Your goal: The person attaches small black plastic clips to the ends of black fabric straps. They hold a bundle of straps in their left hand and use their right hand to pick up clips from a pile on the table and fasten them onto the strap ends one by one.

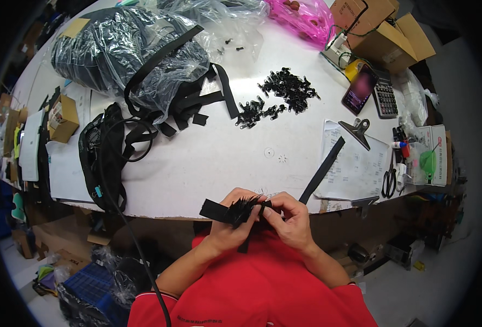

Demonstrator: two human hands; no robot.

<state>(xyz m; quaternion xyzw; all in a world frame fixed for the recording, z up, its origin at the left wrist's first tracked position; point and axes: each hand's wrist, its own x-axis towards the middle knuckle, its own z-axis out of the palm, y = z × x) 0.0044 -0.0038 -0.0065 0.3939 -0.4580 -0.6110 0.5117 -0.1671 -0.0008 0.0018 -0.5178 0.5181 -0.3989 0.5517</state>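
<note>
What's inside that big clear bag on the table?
Dark, bulky material shows through the bag. A black strip lying across the outside hides part of it. Glare and creases blur the details, and whatever sits deeper or underneath is covered.

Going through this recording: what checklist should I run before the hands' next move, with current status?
1. Both in view: ok, left hand and right hand show.
2. Left hand's grip: ok, it holds a black bundle.
3. Piece at the right hand's fingertips: cannot tell, partly hidden.
4. Pile of small black parts: ok, on the table, apart from both hands.
5. Cable clear of left sleeve: not ok, crosses in front.
</note>
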